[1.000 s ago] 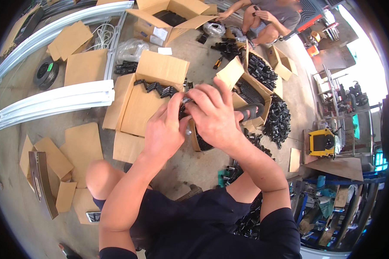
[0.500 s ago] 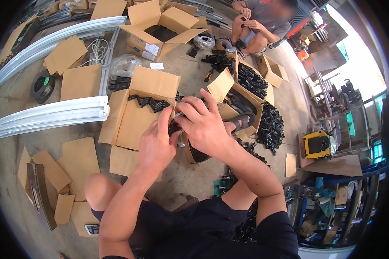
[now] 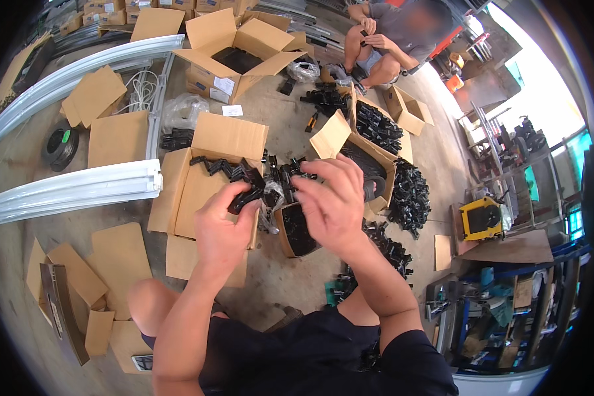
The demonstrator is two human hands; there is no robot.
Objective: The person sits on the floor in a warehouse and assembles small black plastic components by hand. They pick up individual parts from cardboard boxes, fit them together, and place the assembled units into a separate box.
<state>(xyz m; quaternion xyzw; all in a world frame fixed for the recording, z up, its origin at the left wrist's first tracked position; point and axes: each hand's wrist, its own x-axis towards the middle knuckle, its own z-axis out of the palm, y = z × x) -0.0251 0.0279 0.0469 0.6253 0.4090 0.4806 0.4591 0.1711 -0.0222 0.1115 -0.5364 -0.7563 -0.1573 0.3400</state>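
Observation:
My left hand (image 3: 219,221) pinches a black angular plastic part (image 3: 249,183) between thumb and fingers, over the right side of an open cardboard box (image 3: 231,135). Inside that box, a zigzag row of similar black parts (image 3: 212,166) lies along the far wall. My right hand (image 3: 335,201) is apart from the left, its fingers spread and curved, with nothing visible in them. Beneath it stands a small carton (image 3: 286,243) filled with small black pieces. More black parts (image 3: 280,173) lie on the floor just beyond, partly hidden by my right fingers.
Heaps of black parts (image 3: 409,198) lie on the right. A co-worker (image 3: 393,39) sits at the far right, holding a small black piece. Long white metal profiles (image 3: 72,191) reach in from the left. Flattened cardboard (image 3: 122,264) and a phone (image 3: 142,362) lie near my knee.
My hands, together around the black part before, have separated. The right has let go and moved right; the left keeps the part. The view has shifted slightly.

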